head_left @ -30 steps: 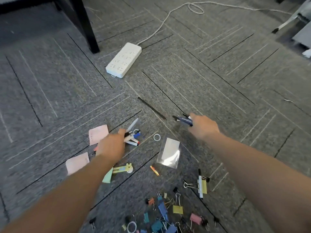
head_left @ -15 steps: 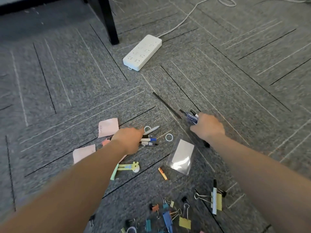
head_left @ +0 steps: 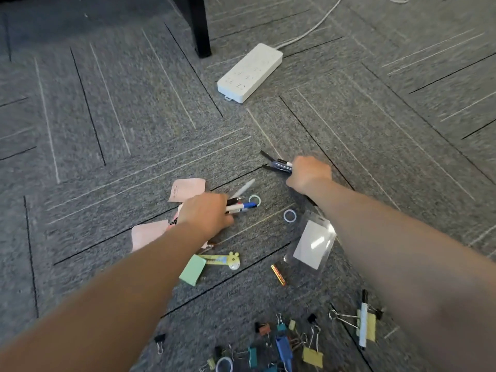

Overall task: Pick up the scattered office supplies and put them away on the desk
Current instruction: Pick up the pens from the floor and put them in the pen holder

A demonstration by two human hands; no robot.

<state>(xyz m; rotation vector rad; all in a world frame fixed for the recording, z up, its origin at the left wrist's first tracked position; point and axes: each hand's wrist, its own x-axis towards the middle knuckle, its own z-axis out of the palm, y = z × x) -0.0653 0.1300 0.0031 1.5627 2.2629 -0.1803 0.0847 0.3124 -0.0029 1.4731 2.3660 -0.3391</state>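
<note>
Gathering pens from the carpet (head_left: 112,135) is the step in hand, and you hold a bundle in each fist. Your left hand (head_left: 205,214) grips several pens (head_left: 243,205) whose tips fan out to its right, one grey barrel (head_left: 243,187) angled upward; your right hand (head_left: 308,174) grips a darker bundle (head_left: 280,165) whose ends project to its left. Keep both fists closed firmly, because loosely stacked round barrels probably slide against one another. Align each bundle by tapping its ends on the floor before you lift. Supplies lie scattered between and below your forearms: two pink notes (head_left: 188,189) beside your left hand, a green note (head_left: 192,270) touching a giraffe-headed ruler (head_left: 222,260), two small rings (head_left: 290,216), a clear badge holder (head_left: 312,244), a small red-and-gold stick (head_left: 278,275), and a cluster of binder clips (head_left: 283,345) at the lower edge with a white marker (head_left: 363,320) lying across a yellow clip. Judge the task as early, since most items rest on the floor. Avoid taking flat notes with full hands; deliver the pens first. The desk top is not in view; only a black leg (head_left: 200,28) stands near a white power strip (head_left: 249,72), so lift clear of its cord (head_left: 311,32).
</note>
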